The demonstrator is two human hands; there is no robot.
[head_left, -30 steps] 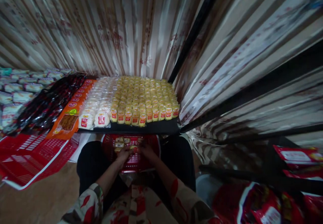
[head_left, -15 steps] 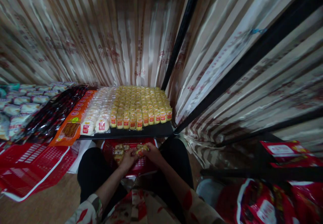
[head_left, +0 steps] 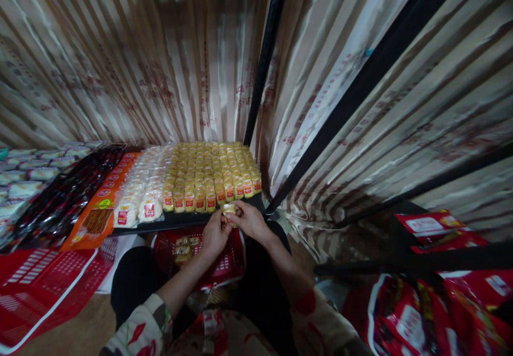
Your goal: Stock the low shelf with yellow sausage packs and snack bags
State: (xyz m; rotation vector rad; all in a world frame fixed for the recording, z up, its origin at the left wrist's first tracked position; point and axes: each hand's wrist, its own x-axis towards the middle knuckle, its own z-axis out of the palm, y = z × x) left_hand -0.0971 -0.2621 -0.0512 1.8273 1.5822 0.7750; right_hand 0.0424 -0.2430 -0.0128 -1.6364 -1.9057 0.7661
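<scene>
My left hand (head_left: 215, 237) and my right hand (head_left: 251, 221) meet in front of the shelf edge, fingers closed on a small yellow wrapped cake (head_left: 229, 209). Just beyond them, rows of the same yellow wrapped cakes (head_left: 212, 177) stand on the black shelf (head_left: 180, 221), red labels facing me. Under my forearms, between my knees, is a red plastic basket (head_left: 237, 257). Several wrapped cakes (head_left: 182, 250) lie at its left side. My fingers partly cover the held cake.
Left of the cakes are white round packets (head_left: 150, 210), an orange packet (head_left: 94, 214), dark glossy packets (head_left: 68, 195) and white packets (head_left: 24, 190). Another red basket (head_left: 52, 292) is at lower left. Black rack bars (head_left: 328, 126) cross the right side, near red packets (head_left: 412, 313) and striped curtains.
Both hands have moved up and forward from over the basket to the shelf's front edge, carrying the cake. The view has shifted slightly to the right.
</scene>
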